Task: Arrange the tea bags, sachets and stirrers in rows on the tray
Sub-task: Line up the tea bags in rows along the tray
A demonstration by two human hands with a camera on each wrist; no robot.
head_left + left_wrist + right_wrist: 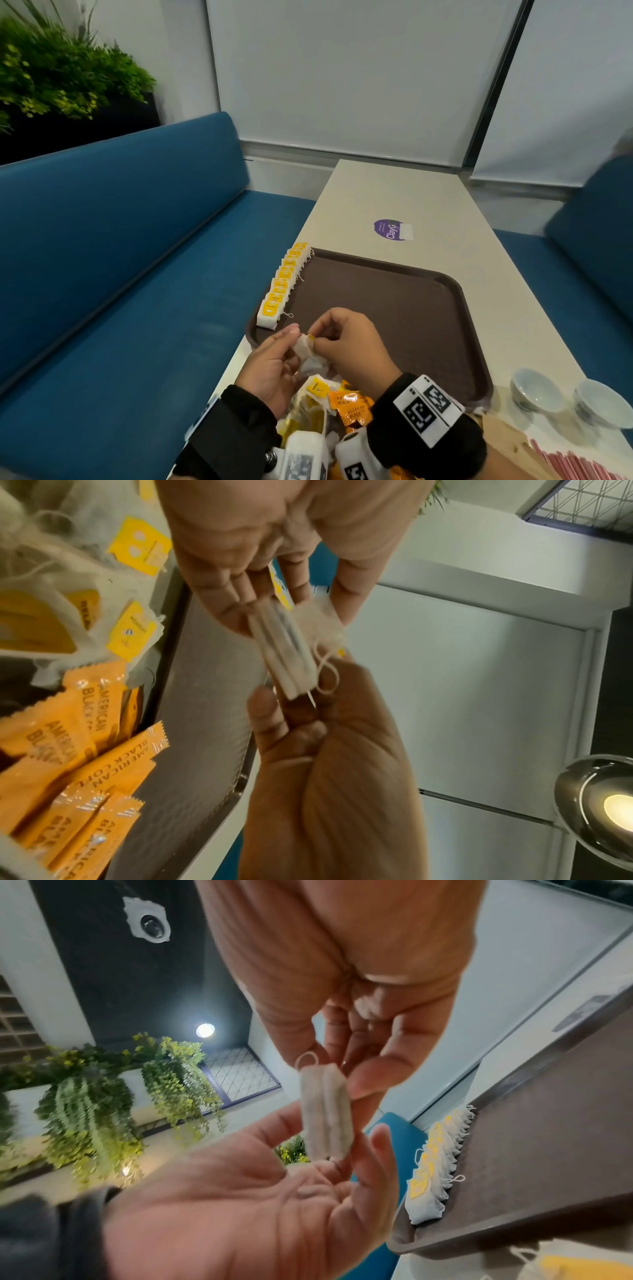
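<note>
A white tea bag (pixel 310 356) hangs between both hands above the brown tray (pixel 394 308); yellow-tagged tea bags (pixel 282 287) line its left edge. Orange sachets (pixel 349 406) lie heaped nearby.

A blue upholstered seat (pixel 130 260) runs along the left of the pale bench (pixel 428 205), with another blue seat (pixel 589 260) on the right. A round purple sticker (pixel 388 230) lies on the bench top. Two small white bowls (pixel 568 401) stand side by side near its right edge. Green foliage (pixel 58 68) fills the upper left corner, and pale roller blinds (pixel 342 75) hang behind.
</note>
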